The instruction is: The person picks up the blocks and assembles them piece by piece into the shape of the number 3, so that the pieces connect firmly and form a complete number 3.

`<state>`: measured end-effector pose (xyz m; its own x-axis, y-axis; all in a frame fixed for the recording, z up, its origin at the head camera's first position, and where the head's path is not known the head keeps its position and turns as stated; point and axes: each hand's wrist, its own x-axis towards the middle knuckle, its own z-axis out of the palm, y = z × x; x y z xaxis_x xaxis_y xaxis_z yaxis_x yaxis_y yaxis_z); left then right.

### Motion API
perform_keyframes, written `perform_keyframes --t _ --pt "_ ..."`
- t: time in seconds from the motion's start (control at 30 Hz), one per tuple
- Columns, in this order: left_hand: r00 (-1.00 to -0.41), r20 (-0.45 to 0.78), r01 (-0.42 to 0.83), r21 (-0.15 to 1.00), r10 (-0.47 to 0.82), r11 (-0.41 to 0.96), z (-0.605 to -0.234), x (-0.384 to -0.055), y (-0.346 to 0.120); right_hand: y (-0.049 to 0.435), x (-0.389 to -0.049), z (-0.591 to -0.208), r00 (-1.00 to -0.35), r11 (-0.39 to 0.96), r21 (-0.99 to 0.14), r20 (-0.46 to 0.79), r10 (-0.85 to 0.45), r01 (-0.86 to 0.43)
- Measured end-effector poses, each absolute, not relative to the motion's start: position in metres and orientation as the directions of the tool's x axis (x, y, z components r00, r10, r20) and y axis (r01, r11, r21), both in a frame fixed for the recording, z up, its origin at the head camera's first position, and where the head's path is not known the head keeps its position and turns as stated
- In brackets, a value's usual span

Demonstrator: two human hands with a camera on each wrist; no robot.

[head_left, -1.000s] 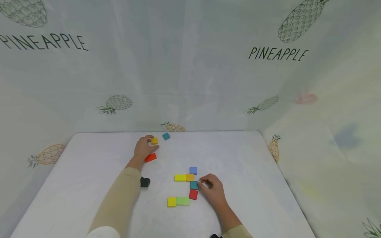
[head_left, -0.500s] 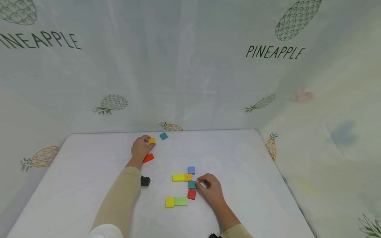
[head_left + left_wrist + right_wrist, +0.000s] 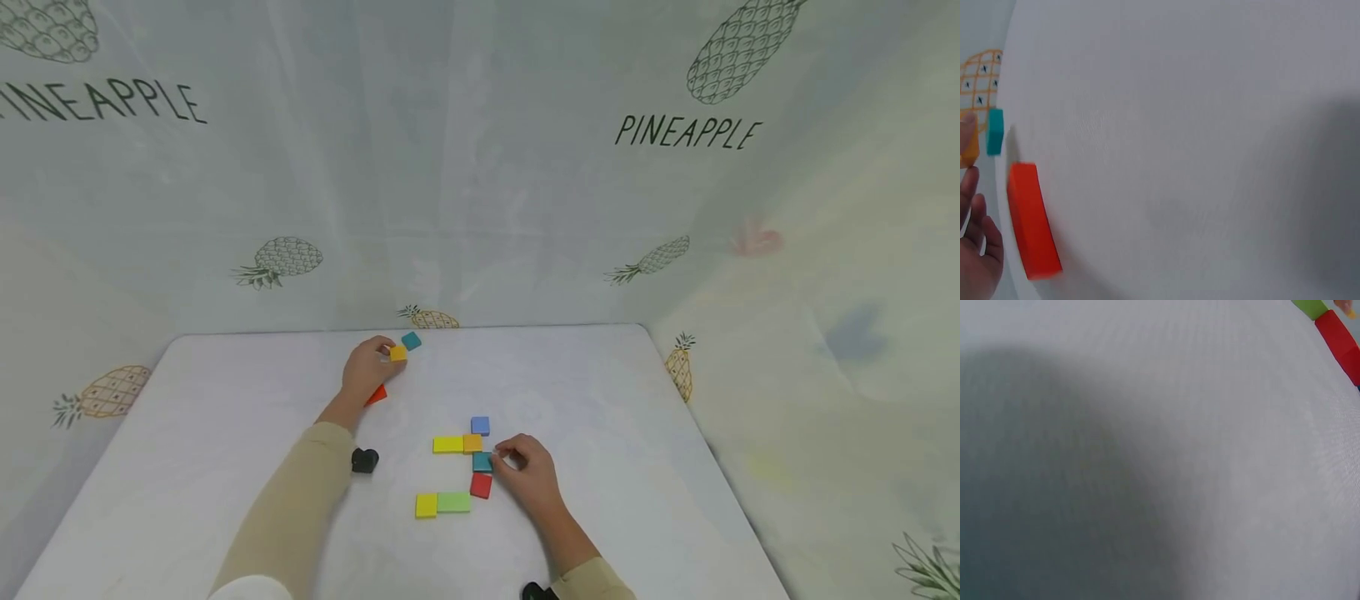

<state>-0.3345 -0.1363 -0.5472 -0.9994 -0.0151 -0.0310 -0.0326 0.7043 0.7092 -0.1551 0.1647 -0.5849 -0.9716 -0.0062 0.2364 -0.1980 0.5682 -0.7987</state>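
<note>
At the far left of the table, my left hand (image 3: 367, 367) pinches a yellow-orange block (image 3: 398, 353) between thumb and fingers; the left wrist view shows the same block (image 3: 970, 149) at its edge. Close by lies a teal block (image 3: 411, 340). A red-orange block (image 3: 377, 394) lies partly hidden under that hand. My right hand (image 3: 531, 477) rests by the middle group, loosely curled, its thumb tip at the right edge of another teal block (image 3: 482, 462). That block sits between an orange block (image 3: 472, 443) and a red block (image 3: 481, 486).
A blue block (image 3: 480, 426) and a long yellow block (image 3: 447, 445) adjoin the orange one. Nearer the front, a yellow block (image 3: 426, 506) touches a light green block (image 3: 453, 502). The white table (image 3: 615, 400) meets a pineapple-print cloth at the back.
My left hand has closed its fingers on the yellow-orange block and moved it slightly right, toward the far teal block. My right hand has stayed beside the middle group.
</note>
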Motion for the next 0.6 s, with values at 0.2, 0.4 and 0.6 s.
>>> perform_keyframes --t 0.2,0.4,0.6 --pt "-1.0 -0.019 -0.002 0.726 0.017 0.687 -0.542 -0.324 -0.115 0.164 -0.153 -0.585 -0.972 0.565 -0.803 0.236 0.008 -0.19" --pt "-0.998 -0.046 -0.003 0.75 0.047 0.662 -0.542 -0.312 -0.094 0.164 -0.152 -0.585 -0.973 0.559 -0.81 0.23 0.02 -0.18" --pt "-0.992 -0.086 -0.006 0.771 0.095 0.637 -0.534 -0.3 -0.074 0.164 -0.153 -0.583 -0.974 0.554 -0.815 0.224 0.028 -0.171"
